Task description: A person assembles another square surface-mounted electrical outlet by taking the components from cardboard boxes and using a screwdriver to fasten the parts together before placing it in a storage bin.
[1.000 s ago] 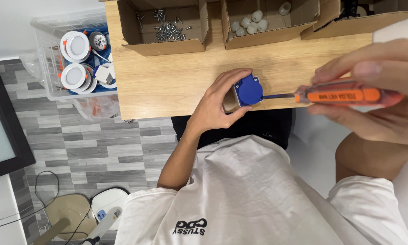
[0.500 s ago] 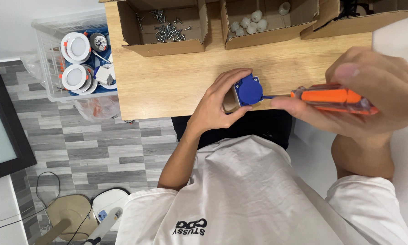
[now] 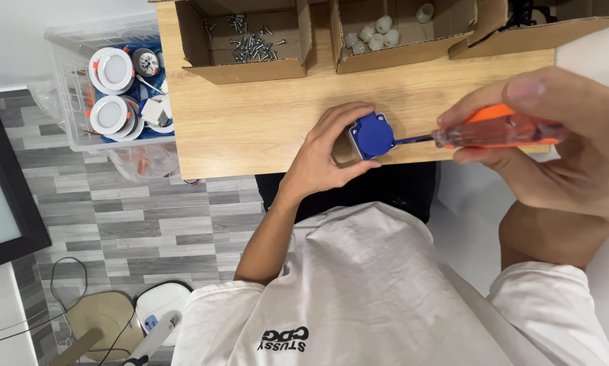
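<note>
Two hands are busy at the near edge of the wooden tabletop (image 3: 250, 122). Her left hand (image 3: 325, 152) has its grip curled snugly round a small grey box with a round blue socket face (image 3: 371, 135), pinning it in place. Meanwhile the right hand (image 3: 562, 142) is wrapped tight about an orange-handled screwdriver (image 3: 494, 130), its tip touching the blue face. Behind stand cardboard boxes, one holding loose screws (image 3: 250, 44).

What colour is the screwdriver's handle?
Translucent orange; the screwdriver handle shows best in the head view, gripped in the right hand.
</note>
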